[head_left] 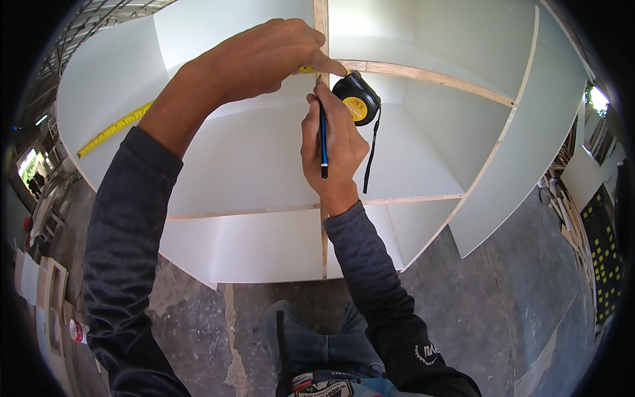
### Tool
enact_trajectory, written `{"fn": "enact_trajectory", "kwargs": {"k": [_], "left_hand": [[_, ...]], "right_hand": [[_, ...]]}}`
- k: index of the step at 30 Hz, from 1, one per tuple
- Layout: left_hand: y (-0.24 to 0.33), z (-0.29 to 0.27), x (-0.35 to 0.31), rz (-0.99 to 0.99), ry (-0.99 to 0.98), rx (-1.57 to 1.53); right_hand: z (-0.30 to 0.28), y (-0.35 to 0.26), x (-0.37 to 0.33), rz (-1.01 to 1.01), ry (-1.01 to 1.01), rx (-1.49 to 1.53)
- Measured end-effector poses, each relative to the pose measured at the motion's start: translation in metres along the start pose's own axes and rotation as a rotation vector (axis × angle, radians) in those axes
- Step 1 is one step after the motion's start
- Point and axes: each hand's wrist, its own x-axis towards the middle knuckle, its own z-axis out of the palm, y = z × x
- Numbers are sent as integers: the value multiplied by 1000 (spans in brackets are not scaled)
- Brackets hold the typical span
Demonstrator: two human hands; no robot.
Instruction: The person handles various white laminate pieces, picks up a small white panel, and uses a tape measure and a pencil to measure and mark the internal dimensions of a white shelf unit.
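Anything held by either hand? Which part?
Right hand: blue-and-black pencil, gripped near its upper end. Left hand: fingertip at the black, yellow-labelled tape measure, where its yellow blade exits; exact grip hidden.

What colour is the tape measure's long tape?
The long tape is yellow, seen best in the head view.
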Motion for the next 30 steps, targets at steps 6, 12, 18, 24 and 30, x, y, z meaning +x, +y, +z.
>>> {"fn": "enact_trajectory", "kwargs": {"k": [6,12,18,24,30], "left_hand": [[-2,-3,-2,13,-2,-7],[5,-6,3,-49,-70,25],[1,-4,1,-2,-48,36],[5,-7,2,-33,-57,34],[9,-6,-4,-82,-12,72]], "right_hand": [[2,-2,0,-6,3,-15],[0,1,0,8,-7,1],[1,-1,2,1,-7,-21],[-2,0,1,11,-22,-13],[1,-2,1,-3,-17,-6]]}}
